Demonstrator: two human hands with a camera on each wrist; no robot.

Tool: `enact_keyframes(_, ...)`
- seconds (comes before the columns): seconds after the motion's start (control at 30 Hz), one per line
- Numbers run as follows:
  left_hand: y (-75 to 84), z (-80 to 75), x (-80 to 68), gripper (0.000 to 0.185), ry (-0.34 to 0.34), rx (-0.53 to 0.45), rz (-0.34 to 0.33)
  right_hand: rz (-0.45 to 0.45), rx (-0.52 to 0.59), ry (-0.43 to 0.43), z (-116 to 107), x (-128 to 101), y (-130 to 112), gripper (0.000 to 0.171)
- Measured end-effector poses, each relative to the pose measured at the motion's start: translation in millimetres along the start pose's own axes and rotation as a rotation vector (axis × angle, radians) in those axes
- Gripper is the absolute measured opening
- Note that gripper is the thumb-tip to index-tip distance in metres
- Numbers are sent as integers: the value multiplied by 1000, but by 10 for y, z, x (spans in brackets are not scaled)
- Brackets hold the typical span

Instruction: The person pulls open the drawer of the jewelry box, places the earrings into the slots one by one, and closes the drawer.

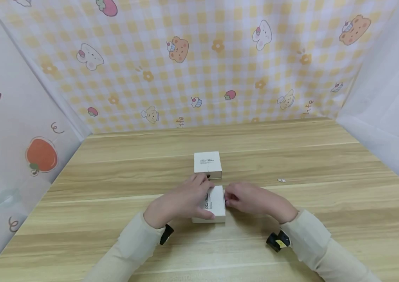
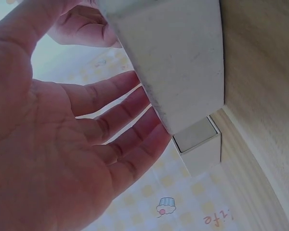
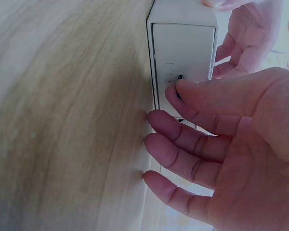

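Observation:
A small white drawer-style gift box (image 1: 217, 203) with dark lettering lies on the table in front of the person. My left hand (image 1: 181, 200) holds it across the top, thumb at the near side and fingers toward the far side. In the left wrist view, those fingertips touch the edge of the box (image 2: 178, 62). At the box's right end, my right hand (image 1: 246, 197) pinches a small black pull tab (image 3: 180, 77) between thumb and index finger. The drawer front looks nearly flush with its sleeve. The other right fingers (image 3: 171, 155) extend loosely beside the box.
Just behind stands a second white box (image 1: 207, 160) with similar lettering and a black tab at its near side. A small crumpled silvery scrap (image 1: 281, 180) lies to the right on the wooden table (image 1: 132, 156). Patterned cloth (image 1: 217, 70) hangs along the back.

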State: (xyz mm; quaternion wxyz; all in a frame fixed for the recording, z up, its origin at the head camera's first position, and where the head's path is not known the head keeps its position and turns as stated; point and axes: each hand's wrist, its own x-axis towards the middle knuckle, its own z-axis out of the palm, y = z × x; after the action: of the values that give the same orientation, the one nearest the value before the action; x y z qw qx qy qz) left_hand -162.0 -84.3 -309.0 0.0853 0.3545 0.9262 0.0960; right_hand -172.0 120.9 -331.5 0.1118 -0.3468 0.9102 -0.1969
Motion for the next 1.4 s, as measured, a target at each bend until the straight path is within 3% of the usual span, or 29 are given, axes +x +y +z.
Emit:
enact_keyframes(0.8, 11, -3, -7, 72, 27, 7, 5, 3, 32, -21, -30, 1, 38, 16)
enact_keyframes(1.4, -5, 17, -3, 73, 36, 44, 33, 0, -8, -37, -65, -17, 59, 16)
